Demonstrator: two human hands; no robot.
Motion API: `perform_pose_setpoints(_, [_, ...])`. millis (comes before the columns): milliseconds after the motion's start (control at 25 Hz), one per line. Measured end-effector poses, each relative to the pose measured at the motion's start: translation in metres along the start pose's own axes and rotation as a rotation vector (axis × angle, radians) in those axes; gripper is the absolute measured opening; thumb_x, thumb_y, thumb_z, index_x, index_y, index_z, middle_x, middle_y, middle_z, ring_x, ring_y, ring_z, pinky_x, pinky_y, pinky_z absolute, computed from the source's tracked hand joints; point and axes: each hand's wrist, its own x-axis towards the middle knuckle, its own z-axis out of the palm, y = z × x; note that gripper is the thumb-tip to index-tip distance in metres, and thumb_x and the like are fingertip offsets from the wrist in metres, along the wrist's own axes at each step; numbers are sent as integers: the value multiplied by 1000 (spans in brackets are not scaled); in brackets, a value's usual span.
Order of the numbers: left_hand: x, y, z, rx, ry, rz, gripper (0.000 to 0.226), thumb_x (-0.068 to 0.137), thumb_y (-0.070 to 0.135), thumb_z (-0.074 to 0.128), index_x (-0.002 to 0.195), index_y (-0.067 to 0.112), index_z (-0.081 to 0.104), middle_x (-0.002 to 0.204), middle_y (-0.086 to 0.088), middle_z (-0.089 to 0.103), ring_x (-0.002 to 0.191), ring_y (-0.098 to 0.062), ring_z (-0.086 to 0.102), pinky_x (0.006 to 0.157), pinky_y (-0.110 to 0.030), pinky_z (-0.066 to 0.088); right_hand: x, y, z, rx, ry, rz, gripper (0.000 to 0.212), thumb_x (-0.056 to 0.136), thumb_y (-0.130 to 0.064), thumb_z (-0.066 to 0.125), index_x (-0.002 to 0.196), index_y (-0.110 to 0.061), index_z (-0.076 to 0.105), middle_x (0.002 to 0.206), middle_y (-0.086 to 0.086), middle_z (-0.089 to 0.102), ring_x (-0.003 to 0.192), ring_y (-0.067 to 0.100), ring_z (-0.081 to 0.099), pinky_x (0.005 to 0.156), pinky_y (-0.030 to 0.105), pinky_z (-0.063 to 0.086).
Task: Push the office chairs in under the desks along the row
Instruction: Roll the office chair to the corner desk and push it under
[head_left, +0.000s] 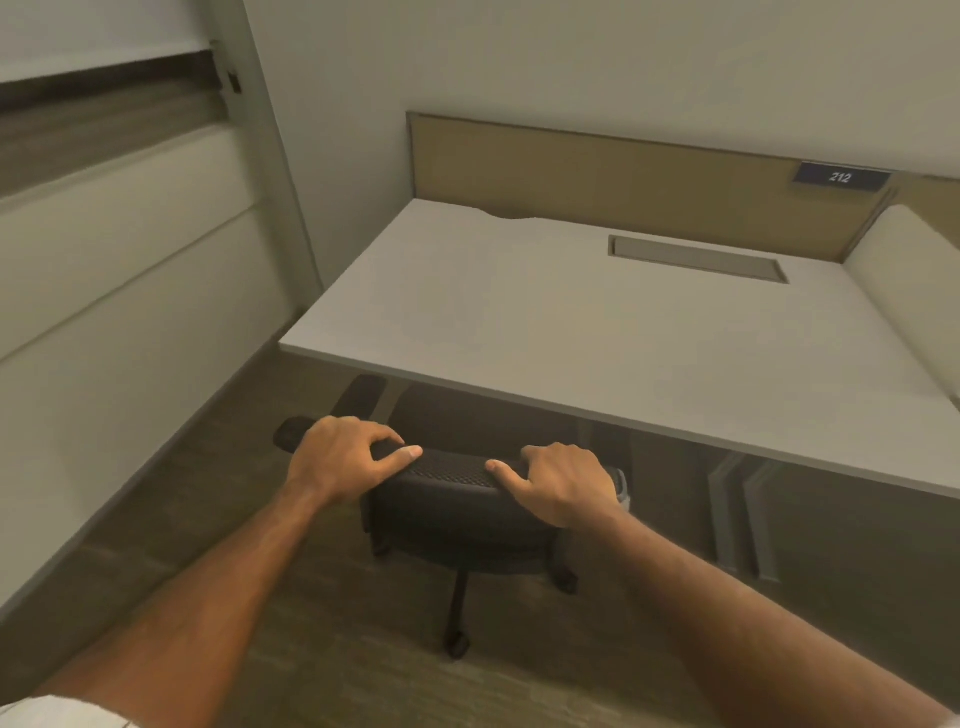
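I have both hands on the top edge of the office chair (457, 499): the left hand (345, 457) and the right hand (563, 486) each hold a narrow grip closed over the mesh backrest. The chair sits at the near edge of the tabletop (571, 332), its seat seemingly already tucked beneath. I judge this the closing push at desk 212; next I would ease it forward, watching that the armrest (363, 397) clears the edge.

Matt desk top (571, 332) — black mesh chair back (452, 467)
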Motion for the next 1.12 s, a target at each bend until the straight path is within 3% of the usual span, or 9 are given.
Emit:
perform_pose_setpoints(160, [8,-20,-1,-14,-10,52,84,76,96,21,100,38,78,90,12,77,86,-14,70,79,-35,54,8,-14,3,-27,20,49,71,94,-77,24,73,-17,55,69,0,60,66,18,57,63,37,43])
perform_pose_setpoints(520, [20,-39,-12,3,-83,98,89,76,95,16,103,36,77,91,15,76,83,-8,67,73,-31,47,12,-34,12,52,48,135,70,90,-81,24,70,-21,53,68,-2,62,66,16,61,72,40,56])
perform_pose_setpoints(600, [23,-36,-11,34,-141,137,97,76,95,7,106,33,76,92,14,75,81,-7,66,73,-31,47,8,-34,12,56,65,164,70,91,-81,25,73,-21,56,70,-2,63,67,15,61,72,39,56])
perform_pose_setpoints(800, [31,-30,-13,100,-278,118,109,71,95,-5,114,29,70,108,8,73,96,-13,66,88,-38,49,-6,-34,12,0,149,196,65,97,-72,24,78,-18,55,73,0,63,67,19,57,70,40,47])
perform_pose_setpoints(880, [31,-21,-13,104,-307,103,109,71,95,-3,123,29,66,119,6,71,107,-15,65,98,-43,46,-12,-31,14,37,157,176,64,99,-68,25,92,-18,64,92,3,69,85,24,62,82,43,45])
perform_pose_setpoints(920, [30,-13,-13,96,-312,111,112,70,97,-4,128,28,63,123,5,69,112,-16,63,102,-45,45,-16,-29,14,68,151,169,64,99,-67,27,111,-18,66,110,5,70,103,26,62,95,46,42])
perform_pose_setpoints(1000, [29,11,-11,75,-330,161,119,66,99,-4,137,26,57,131,3,65,119,-18,60,106,-48,42,-28,-22,11,107,129,154,67,99,-65,33,142,-18,52,143,5,56,134,27,47,117,49,25])
perform_pose_setpoints(1120, [25,58,-3,40,-353,256,121,65,100,-1,146,25,47,141,1,60,126,-19,57,108,-48,41,-54,-8,6,82,95,86,73,99,-59,46,158,-19,30,164,3,30,152,23,20,124,44,9])
